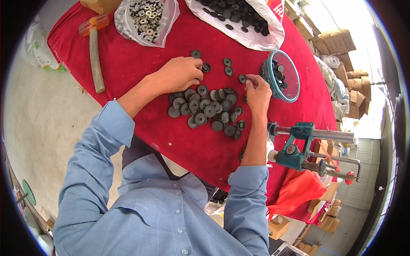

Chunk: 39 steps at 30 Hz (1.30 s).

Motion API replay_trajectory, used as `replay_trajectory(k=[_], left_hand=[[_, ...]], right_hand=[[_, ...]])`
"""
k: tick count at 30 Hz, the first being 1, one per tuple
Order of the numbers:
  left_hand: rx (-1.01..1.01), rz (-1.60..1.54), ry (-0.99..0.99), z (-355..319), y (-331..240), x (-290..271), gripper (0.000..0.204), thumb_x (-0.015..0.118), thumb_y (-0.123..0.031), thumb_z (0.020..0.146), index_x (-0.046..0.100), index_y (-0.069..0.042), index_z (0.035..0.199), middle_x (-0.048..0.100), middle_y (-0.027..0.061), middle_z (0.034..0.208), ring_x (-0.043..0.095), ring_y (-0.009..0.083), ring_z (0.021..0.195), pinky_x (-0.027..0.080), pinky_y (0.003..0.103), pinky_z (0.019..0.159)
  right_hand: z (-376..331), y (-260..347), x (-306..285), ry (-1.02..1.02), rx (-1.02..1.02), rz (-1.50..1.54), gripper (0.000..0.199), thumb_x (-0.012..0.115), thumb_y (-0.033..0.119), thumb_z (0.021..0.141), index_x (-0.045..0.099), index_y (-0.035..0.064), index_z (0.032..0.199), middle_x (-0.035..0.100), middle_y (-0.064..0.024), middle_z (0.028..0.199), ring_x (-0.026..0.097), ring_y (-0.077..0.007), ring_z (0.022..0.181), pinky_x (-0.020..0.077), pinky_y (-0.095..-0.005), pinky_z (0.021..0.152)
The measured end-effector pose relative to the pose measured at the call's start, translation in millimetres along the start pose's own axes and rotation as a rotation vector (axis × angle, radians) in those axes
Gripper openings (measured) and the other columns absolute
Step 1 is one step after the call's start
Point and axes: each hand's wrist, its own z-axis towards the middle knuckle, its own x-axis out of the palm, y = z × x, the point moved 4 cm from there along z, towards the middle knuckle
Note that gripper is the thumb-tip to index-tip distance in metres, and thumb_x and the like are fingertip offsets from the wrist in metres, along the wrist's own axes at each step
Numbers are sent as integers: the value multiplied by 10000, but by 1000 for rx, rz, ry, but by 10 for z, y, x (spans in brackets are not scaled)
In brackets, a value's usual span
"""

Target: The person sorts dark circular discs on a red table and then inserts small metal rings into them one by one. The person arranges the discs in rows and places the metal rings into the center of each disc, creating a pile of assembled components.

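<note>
My left hand (pixel 181 74) is over the red cloth with its fingers curled together; what lies between them is hidden. Right by its fingertips are a black round disc (pixel 206 67) and, slightly farther off, another disc (pixel 196 54). My right hand (pixel 259 94) pinches a small black disc (pixel 242 78) at its fingertips. Between and below both hands spreads a loose pile of dark round discs (pixel 205 106), many with a raised rim and a small centre hole. Two more discs (pixel 228 66) lie touching each other between the hands.
A blue-rimmed plastic basket (pixel 294 87) holding black discs stands right of my right hand. Farther back are a bag of metal rings (pixel 168 34) and a white sack (pixel 273 40) of black discs. A mallet (pixel 96 64) lies left; a green metal press (pixel 292 150) stands right.
</note>
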Motion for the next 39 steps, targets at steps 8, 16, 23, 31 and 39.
replay_trajectory(k=[8,16,23,31,39], left_hand=[[-157,22,-303,-88,118,-120,230,799,-139,895,739,-72,1106,653,79,1129,636,309,1066,544,446,917],[-303,-150,-210,-284,293,-195,315,806,-175,909,763,-37,1189,655,118,1166,671,331,1059,558,451,915],[-320,-218,-210,-213,311,-177,310,836,-95,875,754,-20,1165,666,112,1083,672,267,897,555,397,804],[-264,-244,-439,-215,367,-201,215,829,-49,864,733,-31,1056,638,69,956,650,217,792,541,372,724],[-227,-130,-267,-215,246,-202,132,807,-133,890,723,-32,899,633,67,896,645,232,794,523,368,697]], right_hand=[[-140,5,48,-61,-80,-340,324,818,185,884,791,58,1181,740,-160,1041,723,-290,847,572,-425,822],[-343,466,178,227,-70,-257,256,833,233,873,797,52,1051,731,-141,986,723,-328,918,571,-456,845],[-176,320,307,-10,-88,-192,212,815,130,873,769,23,1050,727,-146,980,712,-306,865,572,-438,820],[-300,303,-61,-44,-64,-52,222,759,137,924,779,33,1118,737,-151,985,712,-274,813,574,-427,798],[-632,284,-40,175,32,-131,302,801,162,887,776,66,1173,730,-134,975,699,-250,793,574,-418,776]])
